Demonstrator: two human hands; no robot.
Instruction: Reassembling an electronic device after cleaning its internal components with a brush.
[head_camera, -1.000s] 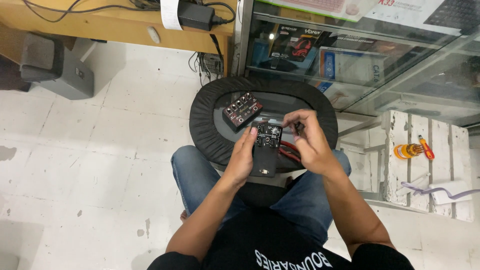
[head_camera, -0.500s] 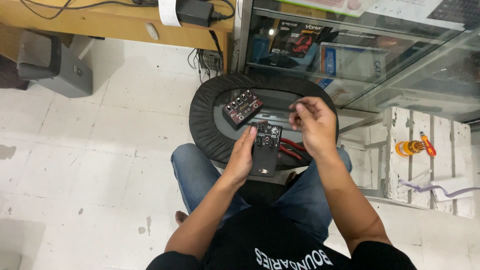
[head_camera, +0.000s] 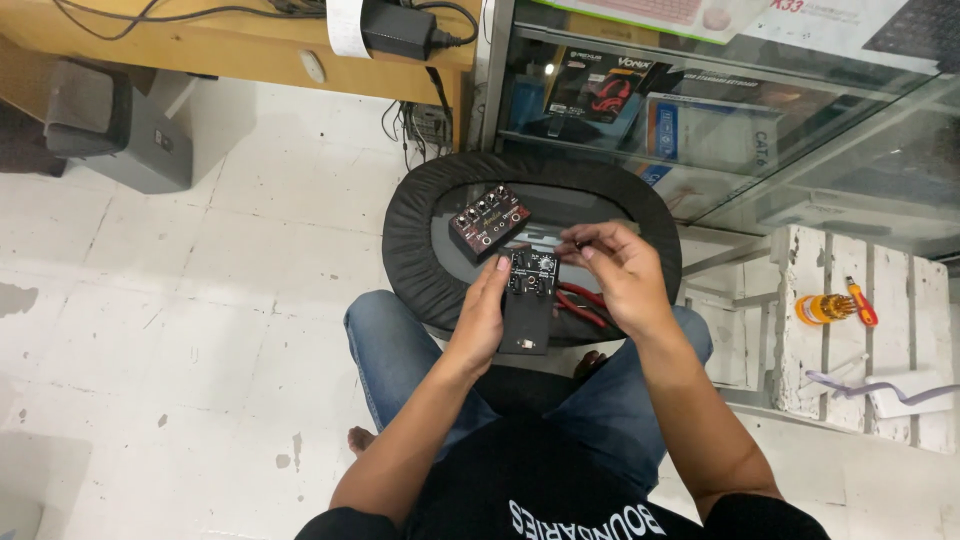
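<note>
Shop floor, pale worn tiles, person seated low with a round black-rimmed stool top (head_camera: 405, 235) as the surface in front of the knees. Left hand (head_camera: 483, 315) is wrapped around the left edge of a black box-shaped device (head_camera: 528, 300), propping it on the near part of the surface, knob end pointing away. Right hand (head_camera: 615, 275) sits just right of the device's top end, fingertips pinched narrow on something tiny; too small to say what. Progress, as a judgement: the black device looks mid-teardown or mid-assembly, knobs on, case seems closed, so fine fastener or knob work appears to be what is in hand, most of it not visibly finished. A second, dark-red knobbed unit (head_camera: 489, 221) lies just beyond the device, apart from both hands, untouched. Red-handled pliers (head_camera: 580, 305) lie right of the device, partly under the right wrist. Room: tight. Beyond the device, a glass display cabinet (head_camera: 700, 130) stands close to the surface's far rim; right of it, a white slatted crate (head_camera: 850, 330) carrying a screwdriver set (head_camera: 825, 307). Left of the device, open floor out to a grey box (head_camera: 120, 130) under a wooden desk (head_camera: 200, 45).
</note>
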